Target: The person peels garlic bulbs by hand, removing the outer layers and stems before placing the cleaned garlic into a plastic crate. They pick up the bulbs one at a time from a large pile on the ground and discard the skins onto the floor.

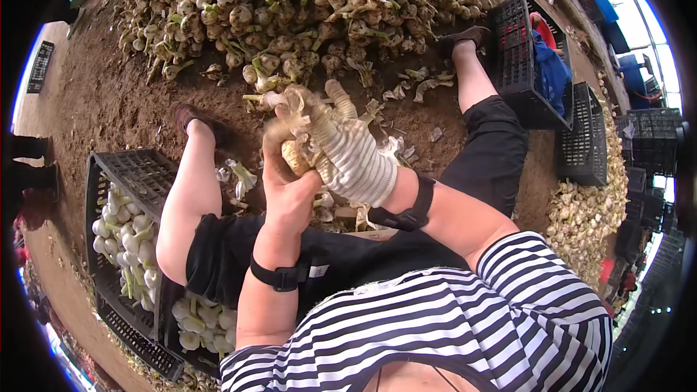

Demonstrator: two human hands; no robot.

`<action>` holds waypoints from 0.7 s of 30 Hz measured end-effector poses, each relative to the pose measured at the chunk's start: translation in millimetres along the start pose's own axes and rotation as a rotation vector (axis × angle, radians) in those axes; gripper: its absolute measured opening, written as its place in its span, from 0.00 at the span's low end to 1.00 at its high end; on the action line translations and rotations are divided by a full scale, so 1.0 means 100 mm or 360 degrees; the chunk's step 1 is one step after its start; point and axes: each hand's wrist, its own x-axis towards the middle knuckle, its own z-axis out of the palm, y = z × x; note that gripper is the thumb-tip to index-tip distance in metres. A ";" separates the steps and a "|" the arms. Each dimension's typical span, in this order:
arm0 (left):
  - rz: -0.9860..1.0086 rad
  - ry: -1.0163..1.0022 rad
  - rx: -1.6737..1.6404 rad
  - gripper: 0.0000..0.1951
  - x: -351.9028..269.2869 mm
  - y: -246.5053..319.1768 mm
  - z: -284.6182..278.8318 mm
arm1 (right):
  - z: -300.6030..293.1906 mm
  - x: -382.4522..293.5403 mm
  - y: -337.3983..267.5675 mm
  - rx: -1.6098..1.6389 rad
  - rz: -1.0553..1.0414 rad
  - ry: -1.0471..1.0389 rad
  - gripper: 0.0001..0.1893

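Observation:
My left hand (288, 188), bare, has its thumb and fingers curled around a garlic bulb (294, 158) held over the ground between my knees. My right hand (348, 158) wears a dirty striped knit glove and grips the same bulb from the other side. One gloved finger sticks out, away from the others. Pale outer skins (294, 102) hang loose at the top of the bulb, partly blurred. The gloved fingers hide part of the bulb. Beyond both hands lies a large heap of soil-stained garlic (305, 11) with stalks.
A black plastic crate (144, 174) of cleaner white garlic (130, 239) stands by my left leg, with more white bulbs (201, 324) nearer me. On the right, a black crate (512, 65) holds blue cloth (550, 73). Peeled husks (400, 149) litter the soil. Another garlic pile (588, 218) lies farther right.

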 end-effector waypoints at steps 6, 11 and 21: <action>-0.0029 -0.0016 -0.0191 0.25 -0.06 -0.01 -0.11 | -0.17 0.05 0.03 0.0727 0.0140 0.0093 0.23; -0.0145 -0.0001 -0.0143 0.26 -0.04 0.03 -0.05 | -0.49 0.12 0.04 0.0299 -0.0382 0.0073 0.34; -0.0277 0.0037 0.0077 0.29 -0.05 0.01 -0.13 | -0.34 0.08 0.11 0.0030 -0.0500 -0.0196 0.32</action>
